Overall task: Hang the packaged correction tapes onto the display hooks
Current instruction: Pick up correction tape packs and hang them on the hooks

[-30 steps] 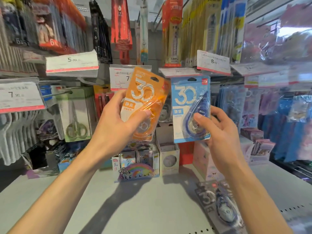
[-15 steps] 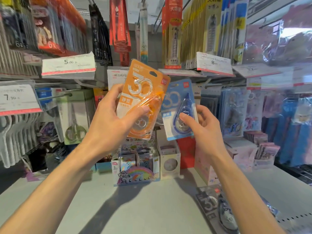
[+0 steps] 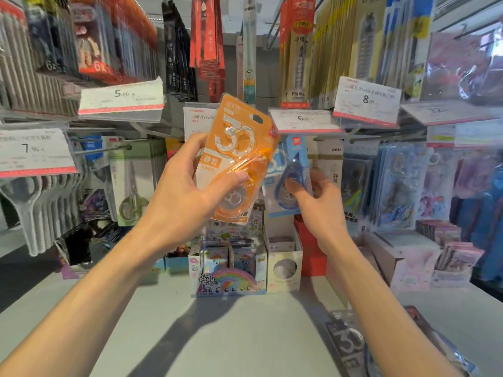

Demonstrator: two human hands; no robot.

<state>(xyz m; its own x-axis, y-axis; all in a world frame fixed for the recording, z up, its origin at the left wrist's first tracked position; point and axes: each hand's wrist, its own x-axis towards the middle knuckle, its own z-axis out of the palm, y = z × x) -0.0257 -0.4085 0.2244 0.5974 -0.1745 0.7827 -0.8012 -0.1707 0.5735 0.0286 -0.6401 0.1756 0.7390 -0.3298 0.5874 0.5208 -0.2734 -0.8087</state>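
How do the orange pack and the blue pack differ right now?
The orange correction tape pack is in the left hand, tilted with its full front showing; the blue correction tape pack is in the right hand, lower and partly hidden behind the orange one. Both are blister packs holding a teardrop dispenser, and neither is on a hook yet.

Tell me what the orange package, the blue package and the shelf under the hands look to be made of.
Orange package: printed card backing, probably, under a clear glossy plastic blister; glints show on the bubble and the dispenser shows through.
Blue package: seemingly the same build, card with a shiny transparent blister over a blue plastic dispenser.
Shelf: smooth, matte light grey, likely painted metal, though laminate can't be ruled out.
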